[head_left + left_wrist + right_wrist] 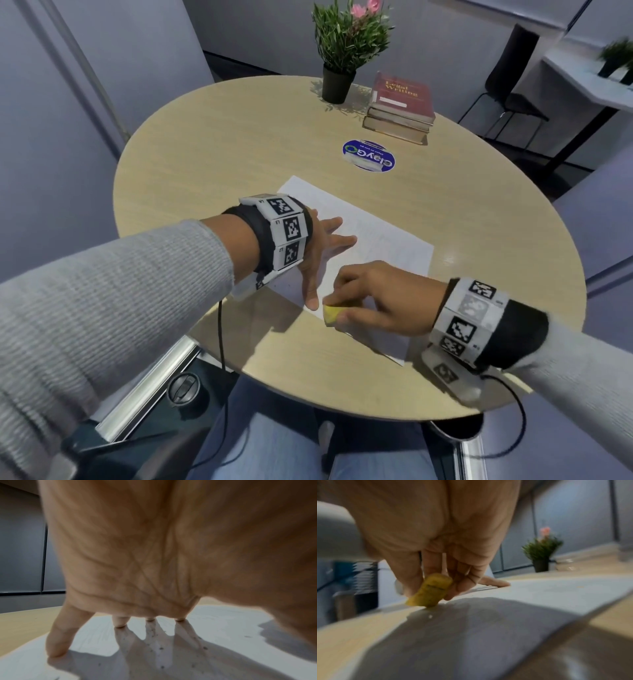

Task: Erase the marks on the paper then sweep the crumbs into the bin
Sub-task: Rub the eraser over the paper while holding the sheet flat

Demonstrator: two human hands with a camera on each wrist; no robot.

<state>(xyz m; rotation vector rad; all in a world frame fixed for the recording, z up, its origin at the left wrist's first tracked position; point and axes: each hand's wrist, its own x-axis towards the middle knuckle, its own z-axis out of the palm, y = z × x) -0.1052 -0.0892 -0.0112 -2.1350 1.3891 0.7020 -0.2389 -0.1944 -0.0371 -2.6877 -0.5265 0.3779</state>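
Observation:
A white sheet of paper (387, 240) lies on the round wooden table (212, 150). My left hand (322, 253) presses flat on the sheet's left part, fingers spread and straight, fingertips (56, 651) down on the paper (214, 626). My right hand (373, 301) pinches a yellow eraser (331, 314) at the paper's near-left edge. The right wrist view shows the eraser (431, 592) held between thumb and fingers, its lower end touching the paper (539, 592). Dark eraser crumbs (161, 649) dot the sheet under my left palm.
A potted plant (346, 51) stands at the table's far side, with a stack of books (400, 106) to its right. A round blue sticker (369, 156) lies beyond the paper. A dark chair (507, 85) stands at the right.

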